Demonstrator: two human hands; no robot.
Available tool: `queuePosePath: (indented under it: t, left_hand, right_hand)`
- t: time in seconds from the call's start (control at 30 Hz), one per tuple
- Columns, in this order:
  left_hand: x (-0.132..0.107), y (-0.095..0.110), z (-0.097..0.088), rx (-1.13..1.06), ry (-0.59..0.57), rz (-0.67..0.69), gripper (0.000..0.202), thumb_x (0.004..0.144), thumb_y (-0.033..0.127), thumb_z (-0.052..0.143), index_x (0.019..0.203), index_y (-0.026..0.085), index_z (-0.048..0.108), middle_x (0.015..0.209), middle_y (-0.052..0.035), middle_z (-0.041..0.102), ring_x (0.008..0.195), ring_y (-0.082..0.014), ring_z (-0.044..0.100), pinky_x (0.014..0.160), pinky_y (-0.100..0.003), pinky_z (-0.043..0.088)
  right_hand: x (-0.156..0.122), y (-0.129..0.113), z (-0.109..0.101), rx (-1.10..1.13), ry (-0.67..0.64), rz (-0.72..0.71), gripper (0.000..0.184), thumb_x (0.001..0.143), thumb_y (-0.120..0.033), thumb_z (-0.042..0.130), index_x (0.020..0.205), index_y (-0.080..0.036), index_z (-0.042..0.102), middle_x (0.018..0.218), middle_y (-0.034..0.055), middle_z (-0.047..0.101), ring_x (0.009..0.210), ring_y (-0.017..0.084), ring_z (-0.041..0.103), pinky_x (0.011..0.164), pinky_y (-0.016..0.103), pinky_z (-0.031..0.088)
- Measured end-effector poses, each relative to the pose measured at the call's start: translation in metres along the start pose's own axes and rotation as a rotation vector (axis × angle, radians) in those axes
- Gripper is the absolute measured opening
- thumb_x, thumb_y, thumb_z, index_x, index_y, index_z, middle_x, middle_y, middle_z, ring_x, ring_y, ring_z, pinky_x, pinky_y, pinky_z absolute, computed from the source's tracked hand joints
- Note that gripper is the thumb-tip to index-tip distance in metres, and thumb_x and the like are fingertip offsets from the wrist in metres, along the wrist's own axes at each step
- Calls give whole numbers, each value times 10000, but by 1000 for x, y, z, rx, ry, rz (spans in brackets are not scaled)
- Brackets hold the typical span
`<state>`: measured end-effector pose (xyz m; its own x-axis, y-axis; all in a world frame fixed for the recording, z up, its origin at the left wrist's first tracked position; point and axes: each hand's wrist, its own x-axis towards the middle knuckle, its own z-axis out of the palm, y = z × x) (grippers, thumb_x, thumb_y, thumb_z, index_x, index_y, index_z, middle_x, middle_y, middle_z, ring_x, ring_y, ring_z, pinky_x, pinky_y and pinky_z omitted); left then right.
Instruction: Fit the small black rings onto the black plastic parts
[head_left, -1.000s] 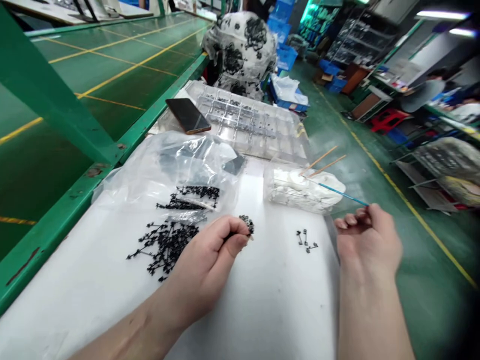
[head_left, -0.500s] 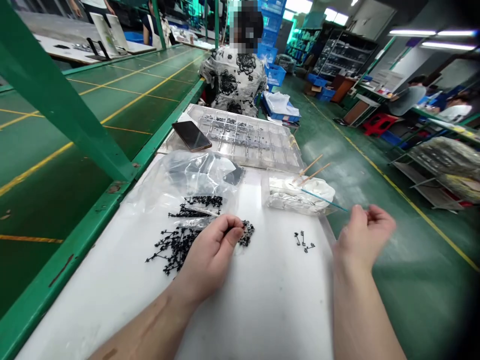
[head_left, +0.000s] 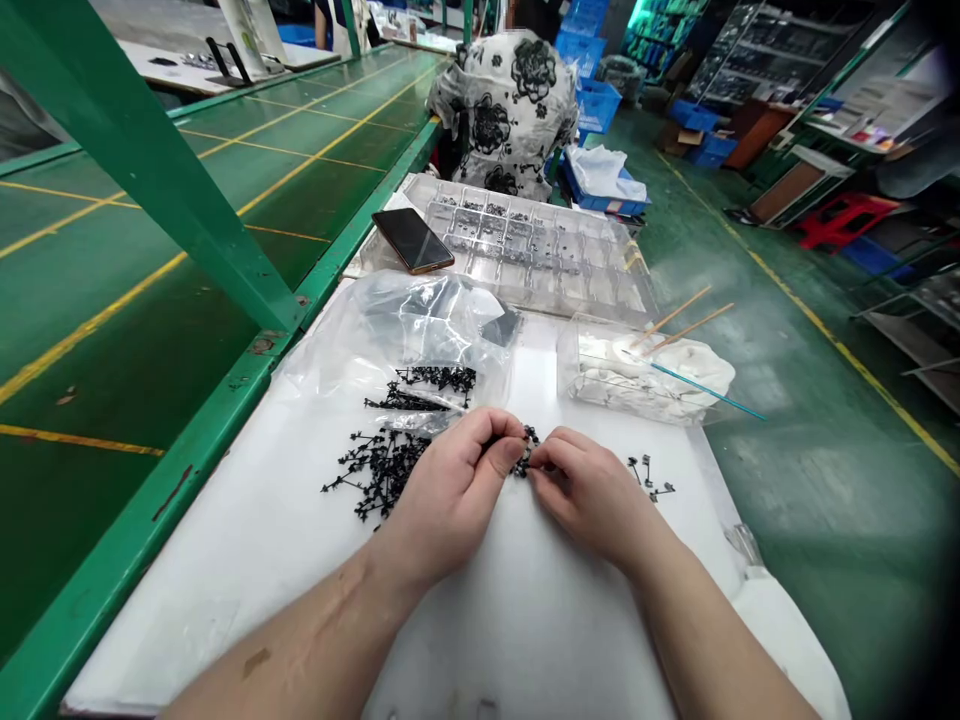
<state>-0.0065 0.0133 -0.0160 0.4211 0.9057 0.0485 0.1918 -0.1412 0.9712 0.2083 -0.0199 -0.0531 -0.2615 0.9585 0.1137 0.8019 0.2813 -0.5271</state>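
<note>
My left hand [head_left: 454, 490] and my right hand [head_left: 589, 497] meet over a white-covered bench, their fingertips pinching a small black moulded cluster [head_left: 526, 452] from both sides. Much of the cluster is hidden by my fingers. Left of my left hand lies a tangled pile of black plastic sprues [head_left: 380, 472]. More sprue pieces [head_left: 435, 385] rest on a clear plastic bag [head_left: 427, 330] behind it. Several small loose black parts [head_left: 649, 478] lie right of my right hand.
A clear compartment tray [head_left: 525, 250] and a phone [head_left: 412, 240] sit beyond the bag. A clear box of white material [head_left: 645, 375] holds wooden sticks and a blue stick. A person in a floral top [head_left: 510, 110] sits across the bench. A green workbench [head_left: 150, 300] runs along the left.
My right hand has moved left from beside the clear box and now grips the black cluster with my left hand. The view has shifted slightly.
</note>
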Motion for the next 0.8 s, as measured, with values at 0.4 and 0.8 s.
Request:
queuePosePath:
  t: [0.4, 0.8]
  left_hand:
    - [0, 1, 1, -8, -22, 18, 148, 1096, 265, 526, 997, 235, 631, 828, 29, 621, 726, -167, 550, 699, -301, 429]
    - [0, 1, 4, 13, -117, 91, 156, 1095, 205, 538, 968, 231, 625, 842, 42, 615, 766, -154, 563, 719, -282, 430]
  right_hand:
    - [-1, -1, -5, 42, 19, 43, 146, 856, -94, 608, 806, -229, 578, 813, 13, 658, 725, 175, 608, 667, 309, 461]
    - [-13, 4, -20, 576, 205, 99, 98, 995, -253, 734, 1024, -300, 815, 966, 16, 786, 867, 167, 728, 749, 272, 577]
